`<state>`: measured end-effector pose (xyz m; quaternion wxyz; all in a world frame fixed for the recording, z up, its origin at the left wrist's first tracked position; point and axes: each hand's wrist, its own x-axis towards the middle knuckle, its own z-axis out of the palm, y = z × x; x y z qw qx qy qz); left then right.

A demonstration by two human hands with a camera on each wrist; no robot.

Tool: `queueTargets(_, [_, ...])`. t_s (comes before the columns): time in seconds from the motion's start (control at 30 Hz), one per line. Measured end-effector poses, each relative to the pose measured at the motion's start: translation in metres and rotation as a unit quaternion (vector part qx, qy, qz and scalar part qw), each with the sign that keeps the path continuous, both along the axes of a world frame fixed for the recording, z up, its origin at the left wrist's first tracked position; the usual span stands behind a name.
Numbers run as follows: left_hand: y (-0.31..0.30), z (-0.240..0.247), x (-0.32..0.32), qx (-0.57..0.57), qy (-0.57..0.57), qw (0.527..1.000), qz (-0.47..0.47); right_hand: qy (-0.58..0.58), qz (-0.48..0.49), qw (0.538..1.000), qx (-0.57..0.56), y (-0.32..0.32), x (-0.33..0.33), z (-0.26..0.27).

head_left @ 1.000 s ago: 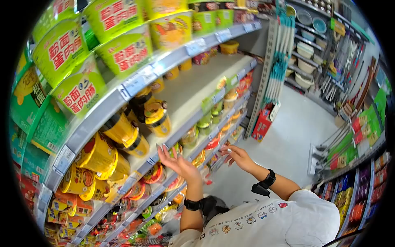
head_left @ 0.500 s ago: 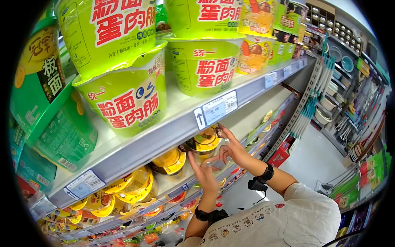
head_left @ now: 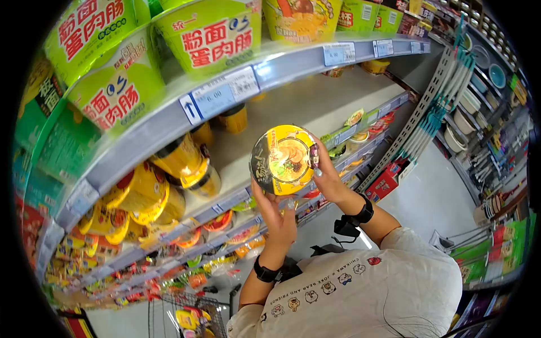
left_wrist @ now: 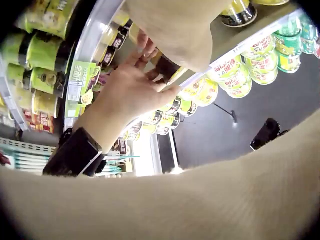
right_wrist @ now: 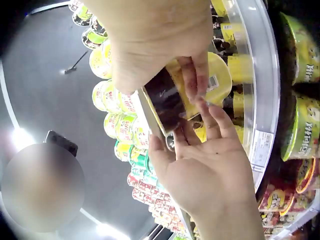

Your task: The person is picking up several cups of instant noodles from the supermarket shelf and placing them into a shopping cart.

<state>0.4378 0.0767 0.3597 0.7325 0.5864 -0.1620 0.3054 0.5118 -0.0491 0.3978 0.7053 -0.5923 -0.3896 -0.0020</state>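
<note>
An instant noodle cup [head_left: 286, 160] with a yellow-and-black printed lid is held up in front of the shelf, its lid facing the head camera. My left hand [head_left: 276, 222] grips it from below and the near side. On the right side of the cup, my right hand [head_left: 331, 183] holds it with the thumb at the lid's rim. The right wrist view shows the cup's dark and yellow side [right_wrist: 167, 100] between both hands, with the fingers of the two hands close together beneath it.
Yellow noodle cups [head_left: 191, 169] stand on the shelf to the left. Above runs a shelf edge with price tags [head_left: 220, 93], bearing green noodle tubs [head_left: 205, 36]. Mops [head_left: 420, 138] hang at the shelf's far end. A wire cart [head_left: 163, 312] with packages stands below.
Both hands, empty a second ago, reached under the upper shelf to a noodle cup. They have since brought it out towards the body, lid turned to the head camera.
</note>
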Motion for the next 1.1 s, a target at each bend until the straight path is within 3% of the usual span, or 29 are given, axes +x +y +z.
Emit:
queueTargets(0.1, [-0.026, -0.005, -0.022, -0.011, 0.026, 0.996, 0.080, 0.015, 0.091, 0.994, 0.054, -0.016, -0.019, -0.005])
queueTargets(0.23, [-0.067, -0.019, -0.053, -0.108, 0.028, 0.980, 0.166, 0.043, 0.149, 0.988, -0.001, -0.045, -0.044, -0.037])
queueTargets(0.27, [-0.068, -0.038, -0.057, -0.101, 0.043, 0.975, 0.193, -0.021, 0.136, 0.990, -0.030, -0.052, -0.047, -0.049])
queueTargets(0.37, [-0.087, -0.049, -0.098, -0.341, 0.115, 0.929, 0.090, -0.129, 0.109, 0.973, -0.160, -0.071, -0.070, -0.061])
queueTargets(0.4, [-0.091, -0.066, -0.107, -0.362, 0.120, 0.920, 0.092, -0.073, 0.102, 0.985, -0.122, -0.072, -0.088, -0.056])
queueTargets(0.6, [-0.122, -0.061, -0.167, -0.476, 0.075, 0.862, 0.155, -0.244, 0.161, 0.950, -0.110, -0.075, -0.126, -0.052])
queueTargets(0.7, [-0.124, -0.061, -0.203, -0.434, 0.046, 0.874, 0.211, -0.250, 0.205, 0.943, -0.074, -0.064, -0.155, -0.045])
queueTargets(0.87, [-0.121, -0.063, -0.281, -0.306, 0.068, 0.833, 0.456, -0.190, 0.279, 0.940, -0.058, -0.040, -0.221, -0.051])
queueTargets(0.97, [-0.114, -0.070, -0.337, -0.197, 0.083, 0.809, 0.548, -0.137, 0.332, 0.932, -0.049, -0.024, -0.270, -0.062])
queueTargets(1.1, [-0.113, -0.056, -0.421, -0.186, 0.130, 0.771, 0.595, -0.119, 0.423, 0.894, -0.087, -0.004, -0.346, -0.068])
